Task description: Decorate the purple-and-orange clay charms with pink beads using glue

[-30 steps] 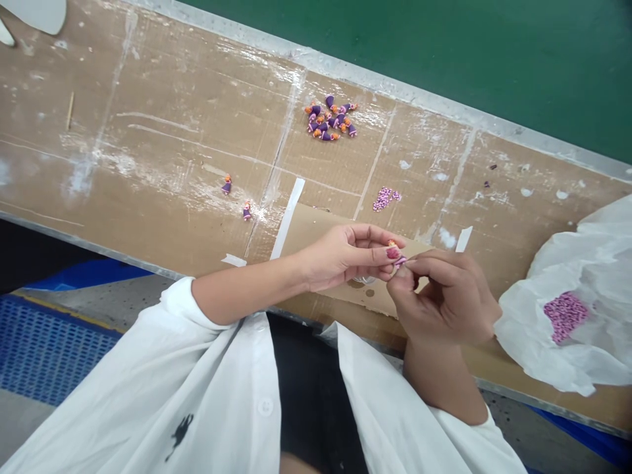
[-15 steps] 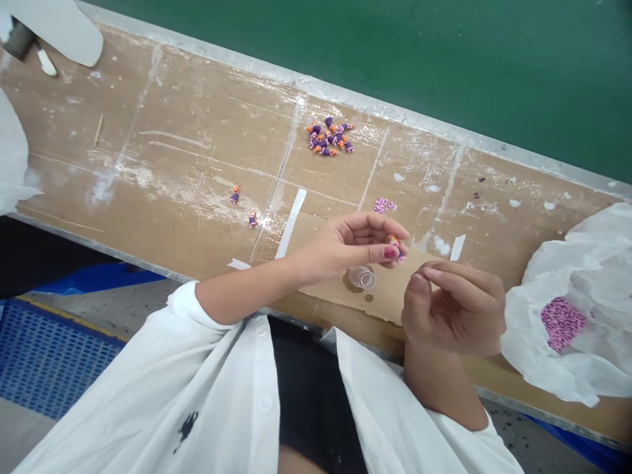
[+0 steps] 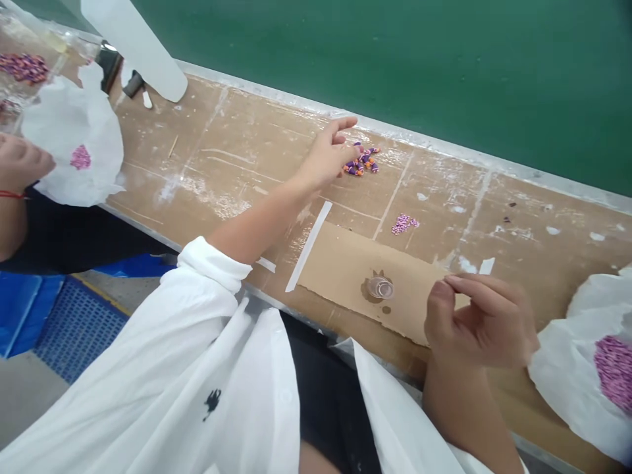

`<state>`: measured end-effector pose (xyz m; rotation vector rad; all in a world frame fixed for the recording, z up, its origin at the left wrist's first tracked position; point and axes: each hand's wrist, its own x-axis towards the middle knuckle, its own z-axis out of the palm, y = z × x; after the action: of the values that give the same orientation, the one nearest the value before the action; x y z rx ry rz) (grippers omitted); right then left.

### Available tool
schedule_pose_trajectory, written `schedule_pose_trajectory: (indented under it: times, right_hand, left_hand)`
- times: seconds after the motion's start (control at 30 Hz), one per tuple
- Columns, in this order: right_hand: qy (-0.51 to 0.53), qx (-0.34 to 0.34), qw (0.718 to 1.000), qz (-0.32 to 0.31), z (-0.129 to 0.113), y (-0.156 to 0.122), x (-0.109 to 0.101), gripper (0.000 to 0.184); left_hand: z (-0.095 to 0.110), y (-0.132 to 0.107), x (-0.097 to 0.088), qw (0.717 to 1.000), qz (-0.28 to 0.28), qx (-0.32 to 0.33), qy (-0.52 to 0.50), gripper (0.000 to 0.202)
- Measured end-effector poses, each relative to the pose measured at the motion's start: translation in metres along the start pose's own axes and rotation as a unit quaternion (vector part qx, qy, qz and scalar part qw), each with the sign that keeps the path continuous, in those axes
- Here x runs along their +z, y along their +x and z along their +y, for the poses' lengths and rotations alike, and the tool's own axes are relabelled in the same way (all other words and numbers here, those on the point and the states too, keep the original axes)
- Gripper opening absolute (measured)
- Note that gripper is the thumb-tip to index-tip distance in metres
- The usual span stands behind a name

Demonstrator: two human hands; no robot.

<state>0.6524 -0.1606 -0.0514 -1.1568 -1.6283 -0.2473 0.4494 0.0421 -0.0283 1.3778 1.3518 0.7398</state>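
Note:
My left hand [image 3: 328, 157] reaches over the pile of small purple-and-orange figurines [image 3: 366, 161] on the bench. Its index finger is stretched out and its thumb lies by the figurines at the pile's left edge; I see nothing gripped in it. My right hand [image 3: 478, 319] hovers above the right end of a cardboard sheet [image 3: 336, 263], thumb and forefinger pinched together. Whatever is in that pinch is too small to make out. Between the hands, a small clear cup [image 3: 381, 287] stands on the sheet amid wet stains. Beyond it lies a little heap of pink-purple bits [image 3: 405, 224].
White crumpled paper [image 3: 563, 368] holding many pink pieces [image 3: 615, 372] is at the right. Another person's hand [image 3: 22, 158] is at far left beside similar white paper [image 3: 106, 158]. A thin stick [image 3: 172, 146] lies on the cardboard-covered bench, which a green surface [image 3: 395, 59] borders.
My left hand has moved from beside my right hand, where it held a figurine, out to the pile. The view has shifted left. My right hand keeps its pinch.

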Motion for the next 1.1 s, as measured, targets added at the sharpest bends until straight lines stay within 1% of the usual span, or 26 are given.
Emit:
schedule_pose_trajectory:
  times: [0.03,0.07,0.1,0.13,0.17,0.2,0.23,0.27,0.33,0.37,0.47,0.57,0.63,0.73,0.8,0.83,0.87,0.93,0.97,1.03,1.1]
  right_hand:
    - [0.001,0.0,1.0,0.003,0.0,0.0,-0.001,0.032]
    - [0.003,0.0,1.0,0.005,0.0,0.0,-0.002,0.033]
    - [0.003,-0.003,1.0,0.005,0.0,0.001,-0.002,0.036]
    - [0.001,-0.006,1.0,0.005,0.0,0.001,-0.002,0.038]
    - [-0.003,-0.008,1.0,0.001,0.0,0.002,-0.002,0.04]
    - [-0.009,-0.006,1.0,-0.007,0.0,0.003,-0.001,0.041]
    - [-0.016,0.002,1.0,-0.019,0.0,0.004,0.0,0.041]
    - [-0.023,0.015,0.999,-0.032,0.0,0.005,0.001,0.04]
    - [-0.031,0.045,0.997,-0.056,0.001,0.006,0.004,0.035]
    - [-0.033,0.057,0.996,-0.063,0.001,0.007,0.005,0.032]
    - [-0.038,0.077,0.994,-0.071,0.004,0.005,0.008,0.024]
    - [-0.054,0.105,0.989,-0.094,0.014,0.0,0.012,0.017]
    - [-0.061,0.14,0.979,-0.133,0.024,-0.006,0.016,0.014]
    - [-0.053,0.181,0.962,-0.196,0.04,-0.016,0.025,0.011]
    - [-0.046,0.191,0.955,-0.221,0.048,-0.021,0.032,0.01]
    - [-0.044,0.194,0.953,-0.229,0.05,-0.022,0.036,0.01]
    - [-0.045,0.194,0.951,-0.235,0.052,-0.024,0.039,0.01]
    - [-0.053,0.191,0.948,-0.247,0.054,-0.024,0.043,0.011]
    - [-0.06,0.188,0.947,-0.253,0.054,-0.024,0.045,0.012]
    - [-0.077,0.173,0.946,-0.262,0.054,-0.023,0.047,0.013]
    - [-0.099,0.156,0.945,-0.27,0.053,-0.022,0.048,0.015]
  left_hand:
    - [0.002,-0.008,-0.013,0.999,0.005,0.018,0.039,0.034]
    - [0.003,-0.017,-0.027,0.996,-0.002,0.032,0.078,0.028]
    - [0.003,-0.028,-0.041,0.99,-0.026,0.04,0.13,0.021]
    - [0.003,-0.039,-0.054,0.979,-0.054,0.04,0.195,0.014]
    - [0.002,-0.052,-0.066,0.96,-0.085,0.027,0.264,0.009]
    - [0.0,-0.064,-0.075,0.938,-0.104,0.006,0.331,0.011]
    - [-0.004,-0.075,-0.083,0.914,-0.114,-0.021,0.388,0.014]
    - [-0.007,-0.085,-0.087,0.894,-0.107,-0.044,0.433,0.017]
    - [-0.017,-0.1,-0.088,0.866,-0.097,-0.081,0.483,0.02]
    - [-0.023,-0.105,-0.086,0.861,-0.096,-0.094,0.491,0.019]
    - [-0.036,-0.11,-0.076,0.858,-0.103,-0.121,0.488,0.015]
    - [-0.042,-0.108,-0.071,0.861,-0.094,-0.116,0.486,0.017]
    - [-0.042,-0.107,-0.069,0.877,-0.087,-0.093,0.463,0.02]
    - [-0.036,-0.102,-0.06,0.926,-0.09,-0.026,0.366,0.017]
    - [-0.03,-0.097,-0.046,0.959,-0.126,0.03,0.25,0.012]
    - [-0.027,-0.093,-0.036,0.97,-0.158,0.046,0.18,0.01]
    - [-0.024,-0.09,-0.026,0.974,-0.194,0.052,0.106,0.01]
    - [-0.018,-0.083,-0.004,0.964,-0.263,0.036,-0.019,0.015]
    - [-0.016,-0.081,0.007,0.956,-0.288,0.026,-0.058,0.019]
    - [-0.014,-0.079,0.026,0.939,-0.327,0.007,-0.105,0.026]
    - [-0.016,-0.08,0.04,0.923,-0.353,-0.027,-0.15,0.031]
